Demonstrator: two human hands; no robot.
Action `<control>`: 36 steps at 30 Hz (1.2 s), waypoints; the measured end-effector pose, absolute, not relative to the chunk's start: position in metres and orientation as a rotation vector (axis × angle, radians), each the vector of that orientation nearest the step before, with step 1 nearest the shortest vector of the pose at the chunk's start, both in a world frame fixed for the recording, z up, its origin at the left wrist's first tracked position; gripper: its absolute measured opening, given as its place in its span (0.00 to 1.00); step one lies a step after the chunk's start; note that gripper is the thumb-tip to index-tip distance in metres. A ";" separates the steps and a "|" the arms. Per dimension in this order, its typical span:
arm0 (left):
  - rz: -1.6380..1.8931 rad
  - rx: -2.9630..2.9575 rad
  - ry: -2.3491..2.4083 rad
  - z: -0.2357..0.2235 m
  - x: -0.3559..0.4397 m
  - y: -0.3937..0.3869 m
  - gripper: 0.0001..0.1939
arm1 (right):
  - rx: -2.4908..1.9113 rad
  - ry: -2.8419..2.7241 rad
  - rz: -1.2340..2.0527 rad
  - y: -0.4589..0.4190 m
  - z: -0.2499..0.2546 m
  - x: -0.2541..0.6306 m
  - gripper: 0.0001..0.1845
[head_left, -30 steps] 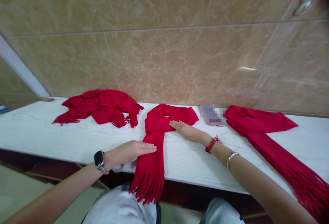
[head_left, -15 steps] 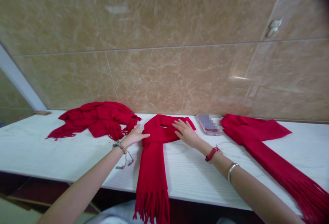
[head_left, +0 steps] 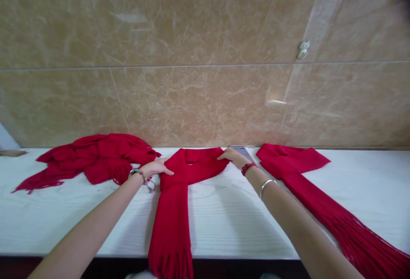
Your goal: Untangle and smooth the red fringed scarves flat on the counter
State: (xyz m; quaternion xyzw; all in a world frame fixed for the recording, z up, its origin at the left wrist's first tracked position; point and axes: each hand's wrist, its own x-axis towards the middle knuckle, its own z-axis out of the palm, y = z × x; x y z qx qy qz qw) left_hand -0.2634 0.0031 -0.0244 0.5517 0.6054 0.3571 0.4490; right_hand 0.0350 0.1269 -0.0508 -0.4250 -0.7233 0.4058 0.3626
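A red fringed scarf [head_left: 174,206] is laid out in front of me, its upper part looped to the right and its tassels hanging over the front edge of the white tabletop. At the loop's left side is my left hand [head_left: 155,168], thumb on top of the cloth and fingers around the edge. My right hand [head_left: 235,157] pinches the loop's right end between thumb and fingers. Beside that hand, partly covered by it, lies a phone [head_left: 245,153].
A crumpled red scarf [head_left: 102,157] lies to the left. Another red scarf [head_left: 294,172] stretches along the right with its fringe towards me. Behind the white tabletop [head_left: 221,223] rises a tan tiled wall [head_left: 192,99] with a small hook [head_left: 303,50].
My right hand has gone from lying spread on the loop to gripping its right end. My left hand has closed on the left edge. The view has shifted to the right.
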 end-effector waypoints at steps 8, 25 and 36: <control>1.147 1.434 1.354 -0.030 -0.254 -0.011 0.23 | -1.057 -1.670 1.215 0.105 -0.038 0.051 0.09; 1.234 1.103 0.534 0.033 -0.007 0.025 0.21 | -1.030 -1.407 0.982 0.048 0.117 0.320 0.11; 1.206 0.944 0.534 -0.007 0.085 0.115 0.20 | -1.143 -1.320 0.869 0.145 0.069 0.397 0.11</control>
